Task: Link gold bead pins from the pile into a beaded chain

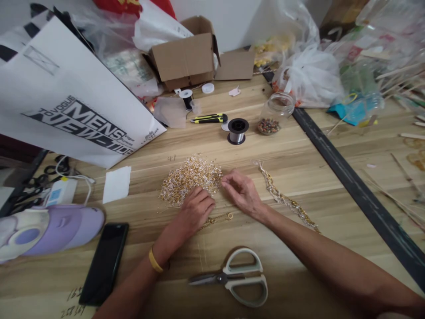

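A heap of small gold and silver jewelry findings [187, 177] lies on the wooden table. My left hand [197, 206] rests at the heap's near edge with its fingers curled down; what is under the fingertips is hidden. From beneath that hand a thin gold chain [219, 218] runs right to a round ring end. At the heap's right edge my right hand [241, 191] has thumb and fingers pinched together, and anything between them is too small to make out. A bundle of gold and silver chains [285, 199] lies to the right of my right hand.
White-handled scissors [247, 279] lie in front of me, a black phone [104, 263] at left. Behind the heap are a wire spool [237, 131], a utility knife [209, 118] and a jar of beads [274, 115]. A large paper bag [73, 88] stands at back left.
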